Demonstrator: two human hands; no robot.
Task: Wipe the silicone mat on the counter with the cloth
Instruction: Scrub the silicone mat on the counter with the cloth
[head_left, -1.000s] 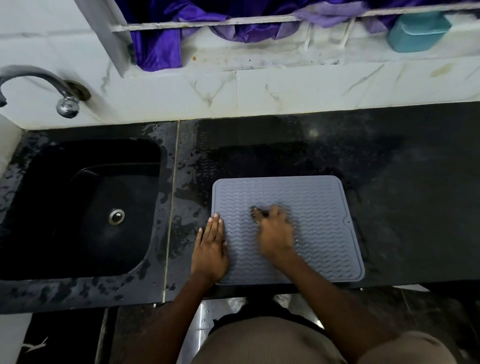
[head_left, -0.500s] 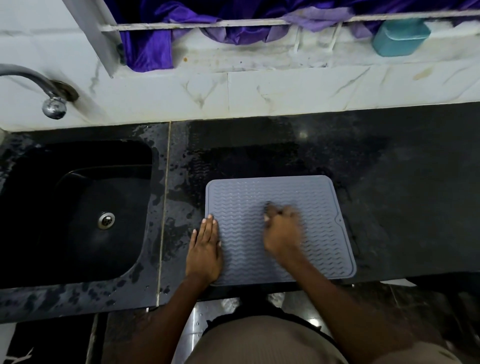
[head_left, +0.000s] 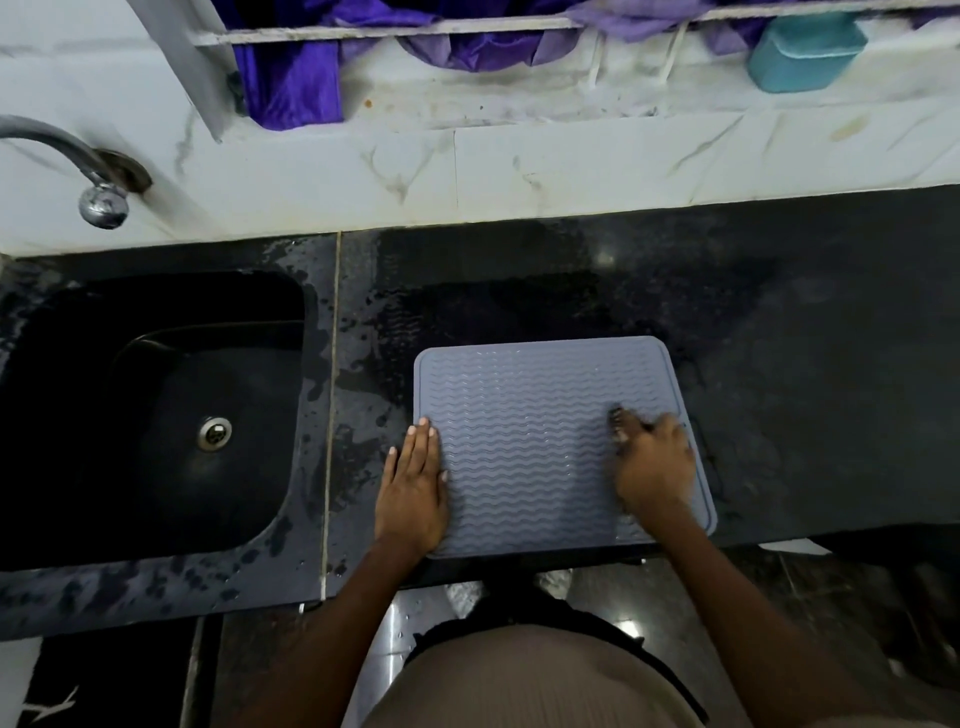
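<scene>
Figure: wiping a mat (head_left: 524, 447) on a wet dark counter (head_left: 779, 374), head view. The mat, grey and ribbed with wavy ridges, lies flat near the counter's front edge, to the right of the sink (head_left: 156, 415). The left hand (head_left: 413, 486) rests palm-down over the mat's left edge, fingers straight and pressed together, partly on the mat and partly on the counter. The right hand (head_left: 652, 460) is over the mat's right part, fingers curled round a small dark cloth (head_left: 618, 418), of which only a corner shows beyond the fingertips; motion blur hides the exact grip.

Handling, as a judgement: the mat looks thin, light and floppy, and on a wet stone surface it is likely to slide or creep under sideways strokes. It is best steadied by flat pressure at an edge or corner opposite the wiping hand, not by pinching, which would lift and buckle it. The ridges probably trap water, so strokes along them should clear more. The cloth is soft and bunches readily; a wad held under curled fingers suits it.
</scene>
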